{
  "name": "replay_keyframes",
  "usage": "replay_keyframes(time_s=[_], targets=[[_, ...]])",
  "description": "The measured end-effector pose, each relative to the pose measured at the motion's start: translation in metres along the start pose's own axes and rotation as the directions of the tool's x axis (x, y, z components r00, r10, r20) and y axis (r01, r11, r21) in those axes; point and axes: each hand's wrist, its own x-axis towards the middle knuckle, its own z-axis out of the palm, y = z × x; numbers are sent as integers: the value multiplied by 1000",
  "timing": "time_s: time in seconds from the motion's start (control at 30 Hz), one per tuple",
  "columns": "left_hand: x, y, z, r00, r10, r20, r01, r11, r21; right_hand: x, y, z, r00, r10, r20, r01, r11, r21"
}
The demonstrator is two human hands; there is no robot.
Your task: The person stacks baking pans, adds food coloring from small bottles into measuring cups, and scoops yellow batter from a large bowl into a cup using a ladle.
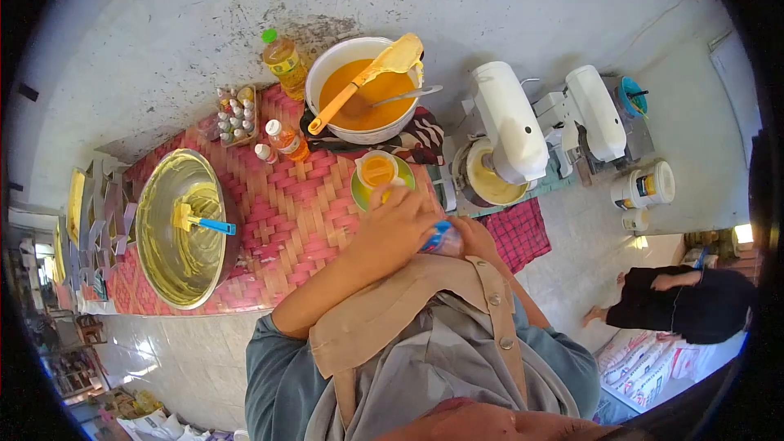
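Observation:
In front of my chest, my right hand (475,238) is closed round a small clear container with blue on it (443,238). My left hand (392,224) is bent and closed, its fingers partly hidden; its right side lies against the container. Near its upper fingers sits a small cup of orange liquid (377,170) on a green plate (359,191). A bit of orange shows by those fingers, too small to name.
Behind the cup stands a white pot of orange liquid (314,86) with a spatula (351,94) across it. A batter-smeared steel bowl (216,261) is at left, stand mixers (510,126) at right. Bottles (287,140) stand near the wall. A person (694,302) is at far right.

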Motion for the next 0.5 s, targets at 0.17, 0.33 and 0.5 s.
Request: replay_keyframes(time_s=[0.17,0.33,0.5], targets=[[1,-10,-19,993,-73,-96,67,996,-67,-6,4,-7,895,299,-331,-142,895,423],[-31,-42,22,873,-414,-258,229,815,-533,-7,93,22,757,414,-505,-297,907,298],[-66,-44,40,801,-563,-202,365,728,-581,-7,141,13,702,599,-384,-611,784,106]])
